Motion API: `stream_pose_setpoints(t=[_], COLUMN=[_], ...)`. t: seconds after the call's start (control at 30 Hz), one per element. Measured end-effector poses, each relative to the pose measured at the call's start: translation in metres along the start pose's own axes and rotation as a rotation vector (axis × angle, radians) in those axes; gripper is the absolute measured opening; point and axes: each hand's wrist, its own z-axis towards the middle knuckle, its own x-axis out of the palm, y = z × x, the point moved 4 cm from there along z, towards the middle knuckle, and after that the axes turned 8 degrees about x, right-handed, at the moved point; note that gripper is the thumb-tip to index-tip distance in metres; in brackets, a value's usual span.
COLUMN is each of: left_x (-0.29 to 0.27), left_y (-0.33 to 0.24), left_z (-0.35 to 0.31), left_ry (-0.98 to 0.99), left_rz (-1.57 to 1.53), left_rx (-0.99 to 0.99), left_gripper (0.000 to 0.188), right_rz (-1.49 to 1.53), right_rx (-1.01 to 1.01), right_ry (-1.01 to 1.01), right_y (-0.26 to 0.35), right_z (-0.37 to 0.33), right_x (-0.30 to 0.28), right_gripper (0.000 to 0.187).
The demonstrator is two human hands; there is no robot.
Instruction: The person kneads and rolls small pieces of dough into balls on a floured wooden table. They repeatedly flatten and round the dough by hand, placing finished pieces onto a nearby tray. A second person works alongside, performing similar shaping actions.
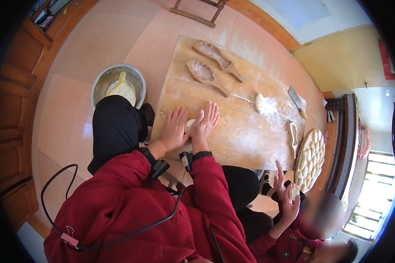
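The wooden table [239,138] looks smooth, the metal basin [102,83] glossy.

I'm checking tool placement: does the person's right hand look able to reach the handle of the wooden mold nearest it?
Probably yes: the mold handle ends near the right hand, with only tabletop between, though the hand must leave the dough.

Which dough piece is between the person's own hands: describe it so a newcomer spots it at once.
Start at the flour-dusted wooden table. At its near-left part are the person's left hand and right hand, with the small, pale dough piece partly visible between them. Unlike the loose dough lump farther right, beside scattered flour, it is flanked by both hands.
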Motion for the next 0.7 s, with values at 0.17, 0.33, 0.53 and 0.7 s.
stream_pose_setpoints(t=[0.17, 0.33, 0.53, 0.7], left_x=[-0.002, 0.006, -0.012, 0.005], left_y=[-0.004, -0.017, -0.003, -0.016], left_z=[0.001, -0.009, 0.006, -0.004], left_ry=[0.093, 0.146, -0.044, 0.102], left_rz=[-0.105, -0.239, 0.091, -0.189], left_rx=[0.065, 0.219, -0.017, 0.136], left_gripper=[0.074, 0.075, 0.067, 0.067], right_rz=[0.123, 0.219, -0.03, 0.176], right_rx=[-0.021, -0.1, -0.055, -0.03], right_ry=[0.076, 0.067, 0.057, 0.075], right_y=[0.004, 0.006, 0.004, 0.004], right_z=[-0.003, -0.037, 0.01, -0.027], right_x=[-0.006, -0.018, 0.0, -0.012], right_gripper=[0.057, 0.058, 0.057, 0.057])
